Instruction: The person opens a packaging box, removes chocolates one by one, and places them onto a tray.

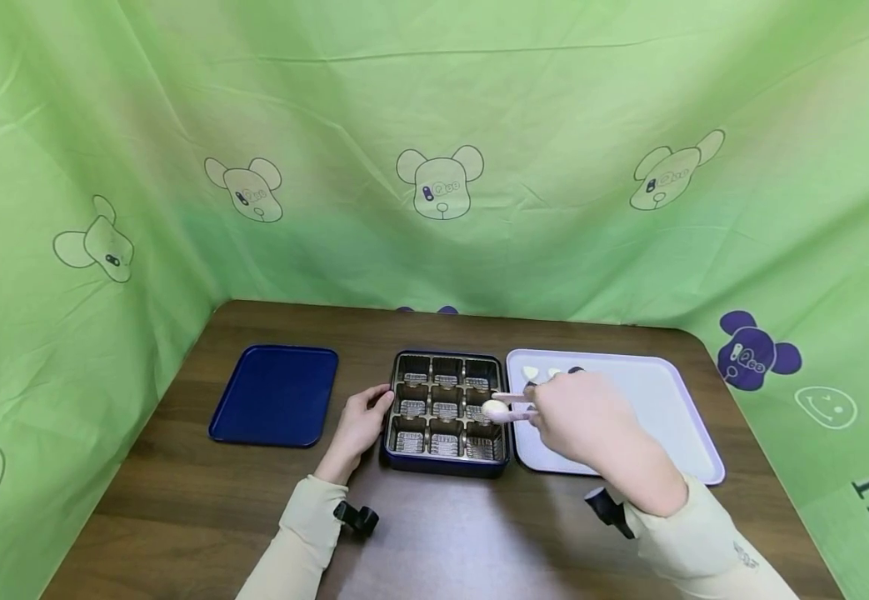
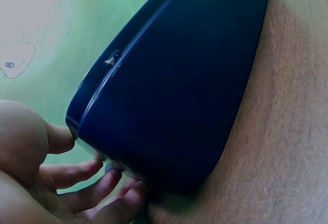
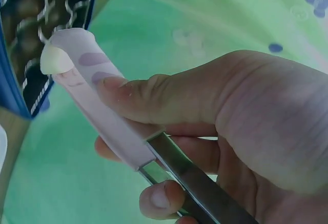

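A dark blue box (image 1: 445, 463) with a divided insert of several square compartments stands mid-table. My left hand (image 1: 360, 423) holds its left side; in the left wrist view the thumb is at the rim and bent fingertips (image 2: 136, 190) touch the wall. With my right hand (image 1: 580, 412) I grip tongs (image 3: 179, 170) with metal arms and pale pink tips. Between the tips sits a small cream-coloured piece (image 3: 55, 60), its kind unclear. In the head view this piece (image 1: 494, 407) is above the box's right edge.
Right of the box lies a pale lilac tray (image 1: 651, 417) with small white pieces (image 1: 530, 372) and a dark one near its far left corner, partly behind my hand. A flat blue lid (image 1: 277, 396) lies to the left. Green printed cloth (image 1: 434, 258) hangs around the wooden table (image 1: 434, 533).
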A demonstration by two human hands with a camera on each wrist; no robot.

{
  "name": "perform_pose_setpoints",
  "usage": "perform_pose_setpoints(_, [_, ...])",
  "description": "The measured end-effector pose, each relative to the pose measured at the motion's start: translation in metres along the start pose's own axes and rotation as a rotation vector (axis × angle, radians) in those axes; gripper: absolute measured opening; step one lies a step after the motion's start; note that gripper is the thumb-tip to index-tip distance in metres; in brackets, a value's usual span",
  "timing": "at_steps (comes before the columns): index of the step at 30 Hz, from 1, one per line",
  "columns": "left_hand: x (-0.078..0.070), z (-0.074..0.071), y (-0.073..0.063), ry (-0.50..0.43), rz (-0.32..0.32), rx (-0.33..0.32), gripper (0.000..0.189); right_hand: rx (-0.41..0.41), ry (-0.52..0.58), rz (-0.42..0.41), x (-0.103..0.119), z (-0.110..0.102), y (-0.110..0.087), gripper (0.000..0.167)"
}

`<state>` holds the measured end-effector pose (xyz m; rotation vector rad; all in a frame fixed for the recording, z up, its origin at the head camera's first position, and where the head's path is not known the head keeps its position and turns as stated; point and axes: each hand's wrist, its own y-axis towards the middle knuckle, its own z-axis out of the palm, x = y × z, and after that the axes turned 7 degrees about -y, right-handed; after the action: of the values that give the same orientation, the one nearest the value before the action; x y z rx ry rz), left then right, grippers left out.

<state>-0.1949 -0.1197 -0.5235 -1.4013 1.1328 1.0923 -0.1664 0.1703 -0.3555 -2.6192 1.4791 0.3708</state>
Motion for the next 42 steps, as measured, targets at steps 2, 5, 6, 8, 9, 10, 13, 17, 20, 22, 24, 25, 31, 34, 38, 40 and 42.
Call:
perform_pose_setpoints(2, [0.0,0.0,0.0,-0.001,0.0,-0.001,0.037,0.006,0.031,0.03,-0.007,-0.002,-0.001,0.013])
perform_pose_setpoints(5, [0.0,0.0,-0.001,0.007,0.019,-0.003,0.038,0.024,0.076,0.065,-0.019,-0.002,-0.002,0.013])
perform_pose_setpoints(6, [0.0,-0.001,-0.001,0.008,0.026,-0.005,0.038,0.035,0.081,0.078,-0.023,0.0,-0.003,0.013])
perform_pose_setpoints(8, [-0.001,-0.001,-0.002,0.021,0.047,-0.006,0.039,0.044,0.081,0.093,-0.031,0.004,-0.004,0.014])
perform_pose_setpoints(9, [-0.002,-0.001,-0.003,0.022,0.052,-0.006,0.039,0.044,0.079,0.096,-0.035,0.007,-0.005,0.016])
perform_pose_setpoints(10, [-0.002,-0.001,-0.003,0.021,0.056,-0.006,0.039,0.036,0.065,0.099,-0.039,0.01,-0.007,0.019])
perform_pose_setpoints(13, [-0.003,-0.001,-0.003,0.004,0.034,0.0,0.039,0.019,0.03,0.107,-0.052,0.018,-0.011,0.026])
perform_pose_setpoints(17, [-0.002,-0.001,-0.002,-0.011,0.002,0.0,0.039,0.075,0.048,0.155,-0.067,0.025,-0.016,0.027])
perform_pose_setpoints(20, [-0.002,0.0,-0.002,0.004,-0.001,-0.005,0.038,0.147,0.094,0.212,-0.078,0.029,-0.019,0.026])
perform_pose_setpoints(22, [-0.003,0.0,-0.001,0.011,-0.005,-0.01,0.038,0.174,0.113,0.241,-0.085,0.032,-0.022,0.027])
perform_pose_setpoints(24, [-0.004,0.0,-0.001,0.004,-0.012,-0.012,0.037,0.188,0.128,0.26,-0.092,0.035,-0.026,0.026])
perform_pose_setpoints(25, [-0.004,0.0,-0.001,-0.002,-0.016,-0.013,0.037,0.191,0.129,0.265,-0.095,0.037,-0.027,0.024])
perform_pose_setpoints(31, [-0.003,0.001,-0.002,-0.003,-0.009,-0.01,0.038,0.229,0.146,0.287,-0.11,0.045,-0.037,0.017])
perform_pose_setpoints(34, [-0.002,0.0,-0.002,-0.004,-0.006,-0.008,0.038,0.252,0.161,0.288,-0.114,0.05,-0.042,0.014])
perform_pose_setpoints(38, [-0.001,0.0,-0.002,-0.013,0.001,-0.004,0.038,0.261,0.162,0.284,-0.116,0.061,-0.047,0.013])
perform_pose_setpoints(40, [-0.002,0.001,-0.002,-0.02,0.002,-0.004,0.038,0.267,0.165,0.286,-0.116,0.067,-0.048,0.012])
perform_pose_setpoints(42, [-0.002,0.001,-0.002,-0.023,0.002,-0.004,0.038,0.28,0.174,0.29,-0.115,0.073,-0.05,0.009])
